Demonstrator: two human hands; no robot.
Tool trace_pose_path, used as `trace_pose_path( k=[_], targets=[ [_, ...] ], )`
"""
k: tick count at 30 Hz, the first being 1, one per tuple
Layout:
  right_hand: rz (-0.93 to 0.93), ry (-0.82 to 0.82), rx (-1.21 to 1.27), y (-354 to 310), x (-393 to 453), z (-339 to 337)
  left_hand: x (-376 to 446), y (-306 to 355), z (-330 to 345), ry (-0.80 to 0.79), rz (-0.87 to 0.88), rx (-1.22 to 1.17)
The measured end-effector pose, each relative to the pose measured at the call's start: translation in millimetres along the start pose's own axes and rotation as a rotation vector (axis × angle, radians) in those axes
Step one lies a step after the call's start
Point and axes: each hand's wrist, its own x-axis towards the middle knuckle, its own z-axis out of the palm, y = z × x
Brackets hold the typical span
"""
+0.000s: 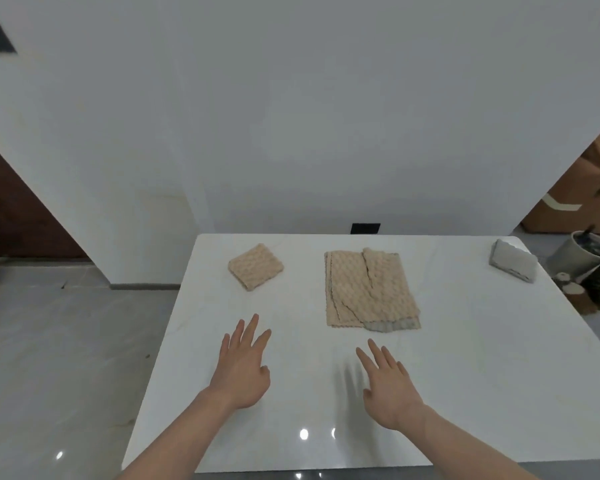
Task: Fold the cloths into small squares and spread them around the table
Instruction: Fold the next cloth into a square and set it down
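A beige cloth folded into a small square [256, 266] lies at the far left of the white table [465, 358]. A pile of larger beige cloths [369, 289], with a grey cloth edge showing at its near right corner, lies at the table's middle back. A grey folded cloth [514, 265] sits at the far right corner. My left hand [242, 367] hovers over the table with fingers straight and spread, holding nothing, nearer than the small square. My right hand [388, 384] is likewise spread and empty, just short of the pile's near edge.
A black socket [365, 228] is on the wall behind the table. Metal buckets [584, 259] and clutter stand on the floor past the right edge, with cardboard boxes [575, 206] behind. Grey tiled floor lies to the left.
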Motion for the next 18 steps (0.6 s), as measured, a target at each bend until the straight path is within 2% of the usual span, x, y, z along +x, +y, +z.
trace_pose_path(
  k=[5, 10, 18],
  targets=[
    [-0.076, 0.017, 0.002, 74, 7, -22, 11, 79, 27, 0.013, -0.074, -0.043],
    [-0.090, -0.038, -0.018, 152, 2, -26, 8, 152, 50, -0.018, -0.095, -0.053],
    [-0.098, -0.048, -0.010, 199, 5, -35, 20, 199, 51, -0.036, -0.079, 0.008]
  ],
)
